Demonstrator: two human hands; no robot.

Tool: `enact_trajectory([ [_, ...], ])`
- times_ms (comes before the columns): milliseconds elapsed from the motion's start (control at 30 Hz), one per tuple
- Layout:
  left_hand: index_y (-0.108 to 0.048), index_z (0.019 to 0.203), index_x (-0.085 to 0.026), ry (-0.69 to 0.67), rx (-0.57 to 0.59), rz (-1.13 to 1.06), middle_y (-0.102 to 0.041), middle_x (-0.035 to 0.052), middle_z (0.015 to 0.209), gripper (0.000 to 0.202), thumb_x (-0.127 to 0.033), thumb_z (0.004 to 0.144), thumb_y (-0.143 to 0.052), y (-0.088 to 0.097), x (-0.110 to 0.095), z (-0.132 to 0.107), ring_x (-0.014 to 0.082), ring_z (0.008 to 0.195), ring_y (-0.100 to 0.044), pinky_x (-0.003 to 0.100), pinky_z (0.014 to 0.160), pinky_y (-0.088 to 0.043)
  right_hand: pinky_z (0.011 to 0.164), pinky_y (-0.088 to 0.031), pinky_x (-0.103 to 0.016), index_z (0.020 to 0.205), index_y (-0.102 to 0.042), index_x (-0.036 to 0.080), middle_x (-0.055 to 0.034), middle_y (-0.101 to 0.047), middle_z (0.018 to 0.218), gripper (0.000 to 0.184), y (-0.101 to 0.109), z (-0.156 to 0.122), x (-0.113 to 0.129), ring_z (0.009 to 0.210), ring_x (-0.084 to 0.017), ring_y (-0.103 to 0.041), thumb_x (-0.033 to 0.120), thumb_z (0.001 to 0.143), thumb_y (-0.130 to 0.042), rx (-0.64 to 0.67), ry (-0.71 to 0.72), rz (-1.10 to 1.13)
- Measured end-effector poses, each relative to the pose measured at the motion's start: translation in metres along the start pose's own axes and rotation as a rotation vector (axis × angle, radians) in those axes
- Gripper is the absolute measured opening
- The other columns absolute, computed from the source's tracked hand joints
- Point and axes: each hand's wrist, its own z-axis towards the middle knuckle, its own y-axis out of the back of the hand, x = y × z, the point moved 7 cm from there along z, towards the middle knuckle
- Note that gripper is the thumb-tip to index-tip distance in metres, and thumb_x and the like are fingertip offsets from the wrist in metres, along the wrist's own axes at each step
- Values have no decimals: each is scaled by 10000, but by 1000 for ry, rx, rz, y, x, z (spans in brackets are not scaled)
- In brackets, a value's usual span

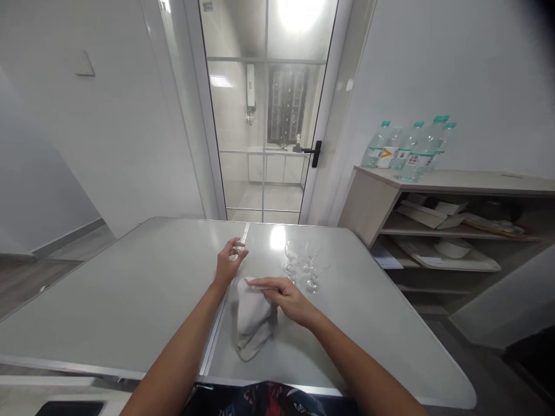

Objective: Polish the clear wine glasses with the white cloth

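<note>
Grey table (108, 300), shelf unit (373, 199) far right, white cloth (254, 309) near centre, stemmed glasses (312, 284).
Most hand room left of seam (212, 344); shelf unit holds tray (477, 264), bottles (422, 156) on top. Right hand (289, 297) touches cloth's far end, fingers nearly straight, grip unclear. Left hand (229, 259) just beyond, fingers half-curled, can't tell if holding anything. Glasses clustered right, well inside table edge.

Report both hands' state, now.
Left hand: fingers half curled above the table; cannot tell whether it holds anything.
Right hand: closed on the upper part of a white, folded fabric cloth.
</note>
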Motion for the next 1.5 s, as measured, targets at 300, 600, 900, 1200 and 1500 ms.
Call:
enact_trajectory([
  [300, -647, 1326, -300, -262, 23, 248, -721, 46, 1065, 577, -352, 775, -814, -9, -43, -10, 150, 662, -587, 303, 720, -504, 703, -531, -294, 1272, -596, 239, -42, -666, 1004, 364, 31, -21, 24, 830, -192, -619, 253, 914, -532, -359, -79, 62],
  [600, -675, 1253, -241, -494, -16, 324, -741, 79, 987, 591, -428, 727, -869, -17, -70, -23, 147, 627, -616, 300, 683, -534, 1042, -493, -507, 1463, -433, 260, -124, -629, 1321, 467, 25, -36, 79, 1238, -291, -596, 153, 1009, -415, -587, 499, -741],
  [900, -747, 1143, -236, -559, 245, 346, -779, 134, 985, 531, -531, 713, -848, -48, -86, -33, 220, 764, -720, 330, 687, -553, 866, -560, -466, 1642, -113, 277, -69, -712, 1065, 693, 41, -12, 53, 914, -262, -679, 295, 1024, -425, -106, 162, -602],
  [1200, -771, 1165, -193, -69, 812, 47, -661, 2, 623, 535, -543, 760, -799, -59, -79, -28, 113, 473, -539, 240, 480, -454, 751, -544, -368, 1578, -347, 327, -55, -715, 980, 712, 36, -15, 16, 735, -185, -606, 84, 921, -476, 226, 203, -767],
  [1500, -773, 1067, -163, -79, 678, -41, -717, 84, 828, 443, -483, 764, -819, -41, -91, -18, 155, 673, -615, 288, 656, -512, 924, -569, -465, 1431, -543, 341, -73, -708, 1137, 560, 39, -19, 20, 1106, -264, -635, 57, 952, -482, -364, 580, -833],
])
